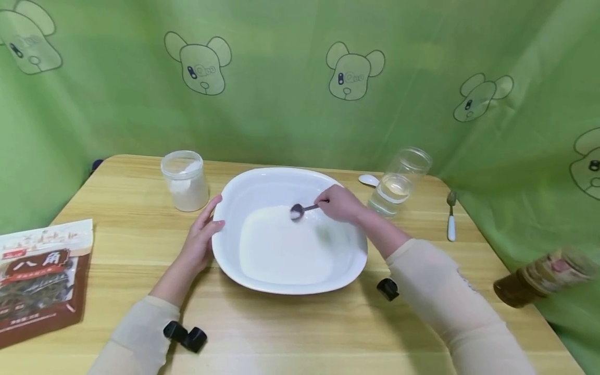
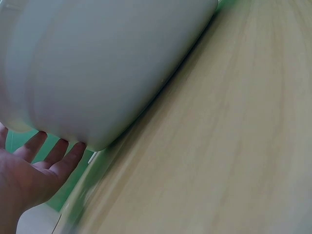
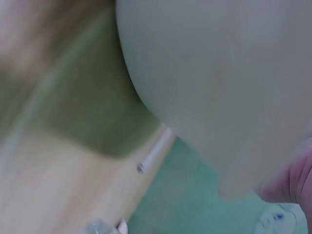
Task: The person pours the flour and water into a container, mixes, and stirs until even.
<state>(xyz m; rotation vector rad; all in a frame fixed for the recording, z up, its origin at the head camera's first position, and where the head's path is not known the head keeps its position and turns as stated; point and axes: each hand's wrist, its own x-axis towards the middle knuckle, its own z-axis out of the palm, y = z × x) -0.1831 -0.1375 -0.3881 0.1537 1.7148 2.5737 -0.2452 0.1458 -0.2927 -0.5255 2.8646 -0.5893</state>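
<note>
The grip of the right hand (image 1: 341,203) is closed upon the handle of a small dark spoon (image 1: 309,208), and the left hand (image 1: 200,237) holds the rim of the white basin (image 1: 281,188) at nine o'clock, its fingers against the outer side. The basin stands in the middle of the tabletop (image 1: 262,333), and the spoon's bowl, carrying a little white matter, is over its inside, near twelve o'clock. As for the progress, the basin's floor is already covered by a smooth white filling (image 1: 286,250), so a good part seems done; whether it is powder or liquid cannot be told. The spoonful is not yet emptied, and this appears to be what is left at the spoon. At ten o'clock from the basin, the jar (image 1: 187,190) contains white powder; at two o'clock, the glass (image 1: 389,195) has clear liquid, so neither is used up. Beside the glass lies a white spoon (image 1: 369,180). The tabletop is of pale wood grain, with a fork (image 1: 451,216) at three o'clock, a blurred brown bottle (image 1: 534,281) between three and four, and a printed bag (image 1: 44,281) between eight and nine. Behind, a green curtain (image 1: 281,104) with cartoon animal heads encloses the place.
</note>
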